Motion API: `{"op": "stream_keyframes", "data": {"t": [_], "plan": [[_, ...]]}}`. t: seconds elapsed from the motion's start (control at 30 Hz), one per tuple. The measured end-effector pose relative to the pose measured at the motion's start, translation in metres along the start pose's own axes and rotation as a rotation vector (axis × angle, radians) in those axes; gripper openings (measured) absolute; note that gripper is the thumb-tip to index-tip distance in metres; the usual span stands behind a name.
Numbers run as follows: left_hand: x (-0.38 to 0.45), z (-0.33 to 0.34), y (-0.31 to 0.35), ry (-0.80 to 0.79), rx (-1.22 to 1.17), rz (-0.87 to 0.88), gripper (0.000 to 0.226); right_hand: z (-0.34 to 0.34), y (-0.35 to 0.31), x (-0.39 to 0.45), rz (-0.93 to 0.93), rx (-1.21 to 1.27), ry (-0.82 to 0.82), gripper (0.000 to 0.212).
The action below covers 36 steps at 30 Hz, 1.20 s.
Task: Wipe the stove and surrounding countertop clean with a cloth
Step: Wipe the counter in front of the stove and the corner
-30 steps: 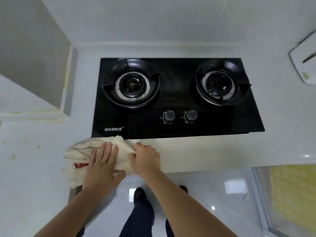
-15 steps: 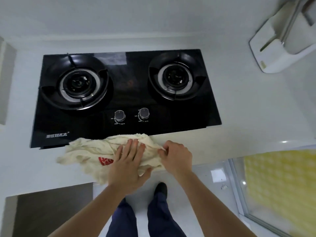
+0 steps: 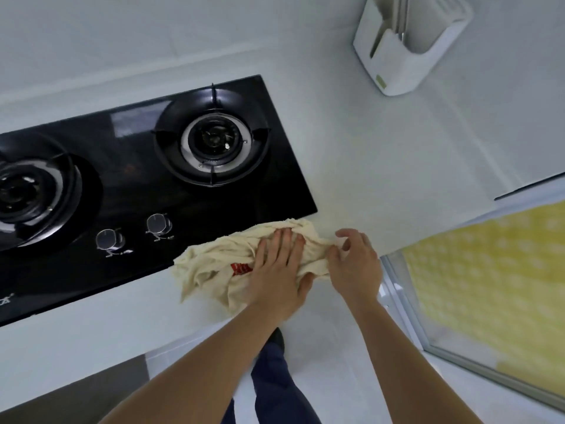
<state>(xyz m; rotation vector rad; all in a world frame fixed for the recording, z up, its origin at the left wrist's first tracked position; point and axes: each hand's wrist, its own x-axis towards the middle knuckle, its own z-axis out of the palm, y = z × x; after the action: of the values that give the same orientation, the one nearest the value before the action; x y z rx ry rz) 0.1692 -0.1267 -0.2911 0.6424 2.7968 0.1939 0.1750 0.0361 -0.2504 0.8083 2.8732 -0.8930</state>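
Left hand: the left hand (image 3: 279, 270) lies flat on the cream, crumpled cotton cloth (image 3: 232, 264), fingers straight and together, pressing it down; thumb spread at the near side.
Right hand: the right hand (image 3: 354, 264) pinches the cloth's right end between thumb and curled fingers; its outer fingers are lifted off.
Cloth position: on the pale, smooth surface (image 3: 382, 166), along the front strip, its far edge touching the front right corner of the black glass two-burner stove (image 3: 137, 179).
Long axis: runs left to right, roughly parallel to the stove's front edge; the loose tail trails leftward from the hands.
Nearer hand: the left sits over the cloth's middle, the right at its leading end toward the bare surface on the right.
Materials: cloth soft, wrinkled, with a red printed mark; stove top glossy and reflective, with ringed metal burners and two round knobs (image 3: 134, 234).
Other items: a white plastic holder (image 3: 406, 47) stands well apart at the far right.
Judgement: the front strip is being wiped; the stove glass itself likely remains to be done.
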Motion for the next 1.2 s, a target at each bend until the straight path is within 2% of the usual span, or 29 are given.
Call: {"op": "stream_keyframes", "data": {"t": [0.07, 0.13, 0.37, 0.57, 0.8, 0.9, 1.03, 1.2], "plan": [[0.011, 0.001, 0.016, -0.017, -0.008, 0.000, 0.078, -0.003, 0.009, 0.003, -0.075, 0.059, 0.063, 0.029], [0.018, 0.004, 0.024, -0.021, -0.014, -0.018, 0.079, -0.005, 0.017, 0.006, -0.140, 0.115, 0.098, 0.028], [0.020, 0.006, 0.035, 0.002, -0.002, 0.003, 0.075, 0.006, 0.037, 0.000, -0.206, 0.161, 0.033, 0.032], [0.023, 0.003, 0.039, -0.036, -0.019, 0.014, 0.075, 0.010, 0.042, -0.006, -0.168, 0.113, 0.000, 0.037], [0.012, -0.004, 0.003, -0.010, -0.007, 0.056, 0.068, 0.031, 0.008, -0.005, -0.206, -0.014, -0.036, 0.043], [-0.008, -0.008, -0.019, 0.004, -0.021, 0.021, 0.067, 0.044, -0.012, -0.016, -0.257, -0.059, -0.086, 0.049], [-0.048, -0.006, -0.056, 0.008, -0.040, -0.051, 0.067, 0.067, -0.043, -0.046, -0.306, -0.098, -0.175, 0.038], [-0.104, -0.008, -0.114, -0.011, -0.071, -0.116, 0.066, 0.098, -0.092, -0.094, -0.344, -0.117, -0.298, 0.041]]}}
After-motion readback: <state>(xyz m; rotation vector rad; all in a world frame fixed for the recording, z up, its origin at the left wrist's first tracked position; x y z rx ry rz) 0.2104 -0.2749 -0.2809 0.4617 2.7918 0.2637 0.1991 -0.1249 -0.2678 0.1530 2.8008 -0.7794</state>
